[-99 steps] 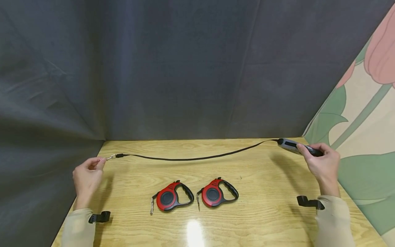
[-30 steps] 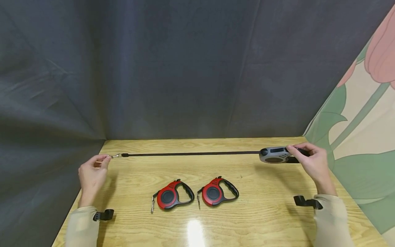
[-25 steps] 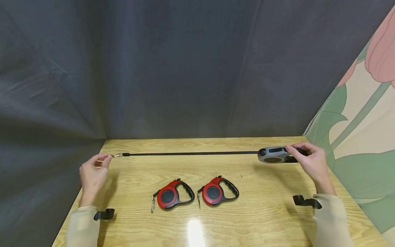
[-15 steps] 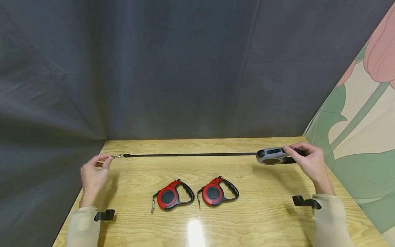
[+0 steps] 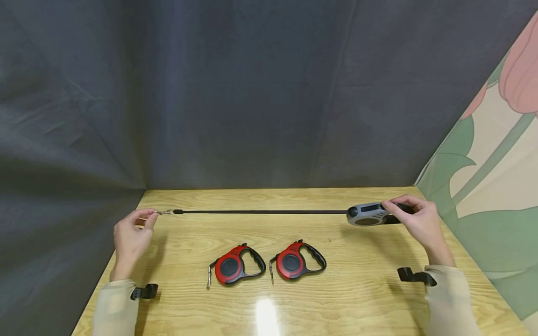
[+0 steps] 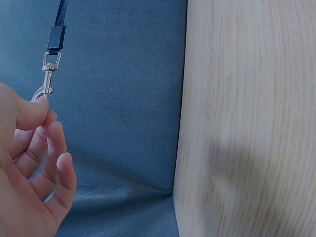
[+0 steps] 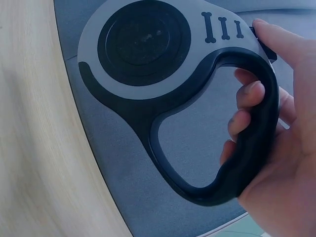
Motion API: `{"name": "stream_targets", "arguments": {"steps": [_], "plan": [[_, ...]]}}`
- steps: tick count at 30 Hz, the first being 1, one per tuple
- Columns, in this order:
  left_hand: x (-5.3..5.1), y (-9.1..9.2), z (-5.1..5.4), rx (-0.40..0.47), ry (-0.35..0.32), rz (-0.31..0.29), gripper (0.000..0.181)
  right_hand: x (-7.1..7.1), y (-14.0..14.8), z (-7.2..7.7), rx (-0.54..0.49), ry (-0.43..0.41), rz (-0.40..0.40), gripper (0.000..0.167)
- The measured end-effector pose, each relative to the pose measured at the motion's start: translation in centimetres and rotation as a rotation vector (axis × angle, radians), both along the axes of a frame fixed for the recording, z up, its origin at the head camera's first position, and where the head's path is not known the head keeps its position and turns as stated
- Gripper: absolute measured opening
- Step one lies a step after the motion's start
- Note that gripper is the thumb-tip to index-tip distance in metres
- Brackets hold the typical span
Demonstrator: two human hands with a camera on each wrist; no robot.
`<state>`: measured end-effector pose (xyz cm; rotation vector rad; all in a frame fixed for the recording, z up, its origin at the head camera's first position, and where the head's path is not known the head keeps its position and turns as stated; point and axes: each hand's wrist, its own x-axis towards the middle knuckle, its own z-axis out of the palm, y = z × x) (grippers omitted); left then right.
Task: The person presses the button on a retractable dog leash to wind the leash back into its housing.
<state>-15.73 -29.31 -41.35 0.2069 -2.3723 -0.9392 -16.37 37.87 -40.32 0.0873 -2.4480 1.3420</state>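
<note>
My right hand grips the black handle of a grey retractable dog leash, its fingers wrapped through the loop in the right wrist view. The thumb rests by the button at the top of the casing. From the casing a black strap runs taut and level to the left, above the table. At its far end is a metal snap hook, whose tip my left hand pinches between thumb and forefinger. The other left fingers are loosely bent.
Two red and black retractable leashes, a left one and a right one, lie side by side on the wooden table, their metal hooks pointing to the front. A dark cloth hangs behind, and a flowered cloth at the right.
The strap sagged at first and is now pulled straight. My right hand has moved left and turned the grey leash so its side shows more. My left hand has shifted slightly right.
</note>
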Motion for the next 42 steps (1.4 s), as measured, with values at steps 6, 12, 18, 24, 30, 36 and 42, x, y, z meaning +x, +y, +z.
{"name": "stream_targets", "arguments": {"steps": [6, 12, 18, 24, 30, 36, 42], "plan": [[0.1, 0.3, 0.0, 0.021, -0.002, -0.018, 0.012, 0.2, -0.3, 0.1, 0.021, -0.014, 0.004, 0.014], [0.0, 0.5, 0.1, 0.057, 0.006, -0.042, 0.011, 0.1, -0.8, 0.4, 0.021, -0.019, 0.014, 0.011], [0.2, 0.8, 0.3, 0.061, -0.005, -0.046, 0.010, 0.2, -1.2, 0.5, 0.007, -0.005, 0.034, 0.007], [0.1, 1.1, 0.2, 0.058, 0.009, -0.071, 0.009, 0.3, -1.4, 0.6, 0.000, -0.004, 0.048, 0.010], [0.1, 1.4, 0.1, 0.057, 0.020, -0.102, 0.008, 0.5, -1.7, 0.8, 0.003, -0.021, 0.047, 0.009], [0.0, 1.6, 0.5, 0.033, 0.014, -0.116, 0.007, 0.6, -2.1, 1.1, 0.004, -0.046, 0.044, 0.008], [0.1, 1.9, 0.6, 0.030, -0.004, -0.127, 0.007, 0.7, -2.8, 1.3, 0.016, -0.043, 0.060, 0.008]]}}
